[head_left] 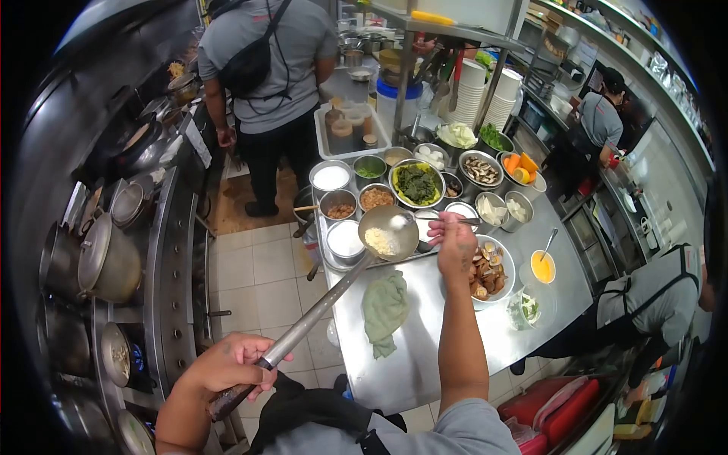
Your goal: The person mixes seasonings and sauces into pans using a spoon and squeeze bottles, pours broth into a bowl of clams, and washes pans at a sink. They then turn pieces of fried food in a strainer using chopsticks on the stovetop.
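My left hand point(233, 365) is wrapped round the long handle of a metal wok ladle point(318, 309). The ladle's round bowl is over the near edge of the ingredient containers and holds pale yellow minced bits and some white powder. Between its fingers my right hand point(455, 241) grips a thin-handled spoon point(413, 218), whose tip is over the ladle bowl with white powder on it. Below the ladle, a crumpled green cloth point(385, 311) lies on the steel table. Near my right wrist stands a white bowl point(509, 292) of clams and brown pieces.
Steel containers of white powder point(331, 177), leafy greens point(417, 183), sliced mushrooms point(481, 170) and carrots point(519, 162) crowd the table's far side. A cup of yellow liquid point(543, 267) stands right. Stoves with a large pot point(110, 262) line the left. Several co-workers point(269, 68) stand around.
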`<state>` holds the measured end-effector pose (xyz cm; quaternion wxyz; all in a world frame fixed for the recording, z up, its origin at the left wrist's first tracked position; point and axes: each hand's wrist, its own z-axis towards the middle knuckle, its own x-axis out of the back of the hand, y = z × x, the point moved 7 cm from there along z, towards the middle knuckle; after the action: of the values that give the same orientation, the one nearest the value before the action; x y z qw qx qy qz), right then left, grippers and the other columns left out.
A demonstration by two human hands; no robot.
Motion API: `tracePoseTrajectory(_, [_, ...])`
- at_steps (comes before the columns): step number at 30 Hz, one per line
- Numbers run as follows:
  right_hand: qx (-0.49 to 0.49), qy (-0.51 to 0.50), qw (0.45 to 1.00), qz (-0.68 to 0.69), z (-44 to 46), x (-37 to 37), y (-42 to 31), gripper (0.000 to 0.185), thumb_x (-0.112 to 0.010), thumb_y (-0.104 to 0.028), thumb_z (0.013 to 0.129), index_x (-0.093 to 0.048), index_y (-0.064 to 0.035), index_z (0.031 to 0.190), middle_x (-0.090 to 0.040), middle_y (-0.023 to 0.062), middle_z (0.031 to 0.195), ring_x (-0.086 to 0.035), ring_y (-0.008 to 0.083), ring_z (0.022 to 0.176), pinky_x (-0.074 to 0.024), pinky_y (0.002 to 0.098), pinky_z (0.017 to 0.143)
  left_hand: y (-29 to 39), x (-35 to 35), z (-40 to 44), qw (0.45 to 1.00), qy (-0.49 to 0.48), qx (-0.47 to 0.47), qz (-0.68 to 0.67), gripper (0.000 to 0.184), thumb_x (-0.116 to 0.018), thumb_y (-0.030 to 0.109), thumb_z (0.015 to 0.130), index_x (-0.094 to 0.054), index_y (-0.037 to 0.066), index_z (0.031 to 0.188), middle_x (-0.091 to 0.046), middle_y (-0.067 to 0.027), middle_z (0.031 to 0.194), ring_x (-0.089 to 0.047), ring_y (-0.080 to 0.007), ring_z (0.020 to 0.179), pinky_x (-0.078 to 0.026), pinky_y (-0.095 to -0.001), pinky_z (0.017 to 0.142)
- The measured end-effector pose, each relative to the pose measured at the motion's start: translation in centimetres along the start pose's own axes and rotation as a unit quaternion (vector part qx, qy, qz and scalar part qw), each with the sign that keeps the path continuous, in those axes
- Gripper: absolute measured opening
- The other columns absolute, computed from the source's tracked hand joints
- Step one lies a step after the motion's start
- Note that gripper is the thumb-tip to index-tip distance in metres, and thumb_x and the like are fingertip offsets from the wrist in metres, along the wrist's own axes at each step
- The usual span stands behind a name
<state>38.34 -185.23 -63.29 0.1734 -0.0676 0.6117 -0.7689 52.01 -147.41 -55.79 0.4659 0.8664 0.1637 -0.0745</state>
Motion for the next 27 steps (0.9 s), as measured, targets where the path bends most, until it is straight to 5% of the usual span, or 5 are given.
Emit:
tracePoseTrajectory(2, [0.088,0.017,0.994,-0.069,-0.8,-0.6,-2.7,0.031,-0.044,-0.024,0.1,-0.06,0.0037,0.099,-0.066,0.0102,0.079,-0.06,0.0106,0.063,-0.0484,0.0227,0.055,-0.2,0.4,-0.3,1.0,0.001,-0.005,-0.011,0.045,-0.055,-0.007,0.073,-0.054,-0.009,0.118,-0.06,-0.0112,0.067,-0.056,-0.0145,0.051,-0.046,-0.0257,0.047])
tracePoseTrajectory(5, [0.054,0.097,0.994,-0.019,0.2,1.3,-1.7,0.032,-0.044,-0.024,0.099,-0.061,0.0025,0.098,-0.066,0.0082,0.078,-0.059,0.0103,0.063,-0.0478,0.0236,0.055,-0.6,1.1,-1.7,0.999,0.021,-0.016,-0.036,0.046,-0.057,-0.006,0.071,-0.054,-0.01,0.117,-0.061,-0.0117,0.067,-0.057,-0.0142,0.05,-0.047,-0.0252,0.046])
tracePoseTrajectory(12, [0.05,0.018,0.968,-0.246,-0.9,-1.5,2.9,0.028,-0.045,-0.021,0.097,-0.061,0.0025,0.093,-0.064,0.0086,0.068,-0.06,0.0148,0.056,-0.0475,0.0285,0.055,-1.1,3.4,-6.3,0.993,0.117,-0.021,0.024,0.046,-0.053,-0.009,0.069,-0.056,-0.01,0.114,-0.061,-0.0117,0.067,-0.057,-0.0137,0.048,-0.049,-0.0257,0.047])
tracePoseTrajectory(20, [-0.017,0.046,0.984,-0.169,-0.2,-1.7,7.3,0.027,-0.042,-0.018,0.096,-0.058,0.004,0.091,-0.064,0.0102,0.068,-0.059,0.0161,0.052,-0.0486,0.0291,0.053,-2.0,4.6,-8.0,0.988,0.142,-0.054,-0.016,0.046,-0.056,-0.008,0.067,-0.056,-0.012,0.113,-0.062,-0.0134,0.068,-0.058,-0.015,0.047,-0.049,-0.0259,0.046])
tracePoseTrajectory(27, [-0.183,0.09,0.975,0.084,0.6,1.4,10.9,0.027,-0.04,-0.02,0.098,-0.052,0.0036,0.101,-0.064,0.0144,0.075,-0.059,0.0167,0.054,-0.0489,0.0265,0.044,-2.4,4.3,-8.1,0.989,0.142,-0.042,-0.014,0.043,-0.058,-0.003,0.069,-0.056,-0.012,0.111,-0.061,-0.013,0.066,-0.057,-0.0154,0.047,-0.049,-0.0253,0.044])
